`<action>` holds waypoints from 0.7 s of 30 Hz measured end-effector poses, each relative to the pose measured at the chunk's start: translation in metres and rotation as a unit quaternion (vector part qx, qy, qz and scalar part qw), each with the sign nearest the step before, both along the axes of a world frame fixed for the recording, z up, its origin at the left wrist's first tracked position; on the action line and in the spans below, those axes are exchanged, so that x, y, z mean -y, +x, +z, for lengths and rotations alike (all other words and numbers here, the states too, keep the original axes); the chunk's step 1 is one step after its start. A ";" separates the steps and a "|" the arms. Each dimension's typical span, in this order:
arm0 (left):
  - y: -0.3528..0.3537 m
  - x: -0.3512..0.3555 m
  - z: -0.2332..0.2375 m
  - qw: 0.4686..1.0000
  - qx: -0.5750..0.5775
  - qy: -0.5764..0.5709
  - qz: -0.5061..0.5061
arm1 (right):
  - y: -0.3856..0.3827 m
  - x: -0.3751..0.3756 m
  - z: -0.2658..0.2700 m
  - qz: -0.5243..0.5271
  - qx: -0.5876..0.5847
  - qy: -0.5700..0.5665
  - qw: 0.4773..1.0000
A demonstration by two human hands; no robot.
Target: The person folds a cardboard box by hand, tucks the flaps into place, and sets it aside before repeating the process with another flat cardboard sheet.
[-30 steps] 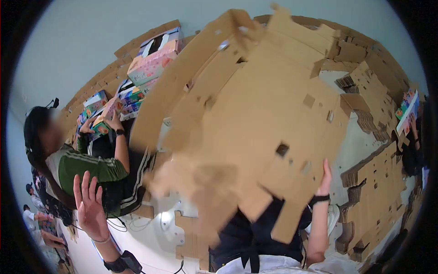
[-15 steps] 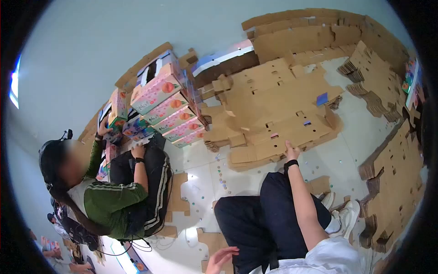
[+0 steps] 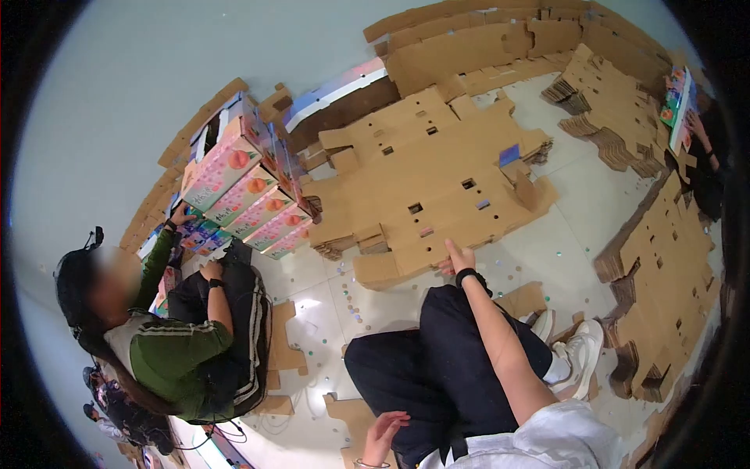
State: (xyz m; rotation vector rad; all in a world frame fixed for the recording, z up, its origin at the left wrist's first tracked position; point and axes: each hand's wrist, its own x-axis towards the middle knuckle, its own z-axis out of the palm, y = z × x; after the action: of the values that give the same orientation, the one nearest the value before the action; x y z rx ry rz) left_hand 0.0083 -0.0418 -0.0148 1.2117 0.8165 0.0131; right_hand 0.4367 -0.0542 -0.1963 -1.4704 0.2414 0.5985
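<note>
My right hand [image 3: 461,257], a black band at its wrist, is at the front edge of a flat brown cardboard sheet [image 3: 414,172] on a stack. Its thumb and fingers are apart, with the fingertips overlapping the sheet's edge in this view. Slots and small round holes mark the sheet, and a blue printed flap [image 3: 509,154] shows at its right end. Low in the view, my left hand [image 3: 384,434] hovers beside my dark trousers, a bracelet at the wrist. Its fingers are loosely stretched out and hold nothing.
At left, a seated person [image 3: 180,352] in a green top reaches toward stacked pink peach-print boxes [image 3: 230,168]. More stacked cardboard [image 3: 668,289] lines the right side. Another person's hand [image 3: 698,129] holds a printed box at far right. Scraps and small discs litter the tiled floor.
The view has shifted right. My right hand's fingers have spread at the cardboard's edge. The seated person's far hand has moved from an upper carton to lower boxes beside the stack.
</note>
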 end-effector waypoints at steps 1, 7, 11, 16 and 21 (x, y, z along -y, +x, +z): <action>-0.001 0.003 -0.003 1.000 0.000 -0.006 -0.004 | 0.007 0.007 -0.001 0.063 -0.023 -0.053 0.996; -0.004 0.009 -0.013 1.000 0.008 0.018 -0.015 | 0.036 0.043 0.005 0.197 -0.051 -0.107 0.973; -0.008 0.014 -0.024 0.999 -0.011 0.026 -0.014 | 0.064 0.077 0.006 0.214 0.003 -0.106 0.971; -0.006 0.020 -0.039 0.999 -0.014 0.025 -0.037 | 0.119 0.084 0.064 0.088 0.200 -0.034 0.975; 0.009 0.021 -0.049 0.997 -0.027 0.022 -0.071 | 0.194 0.092 0.116 0.119 0.535 -0.429 0.718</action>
State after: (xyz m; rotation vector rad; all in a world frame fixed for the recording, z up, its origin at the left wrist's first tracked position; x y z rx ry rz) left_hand 0.0170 -0.0631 -0.0637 1.3140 0.7779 -0.1181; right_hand 0.6304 -0.1462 -0.0799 -2.5353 -0.7041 -0.3377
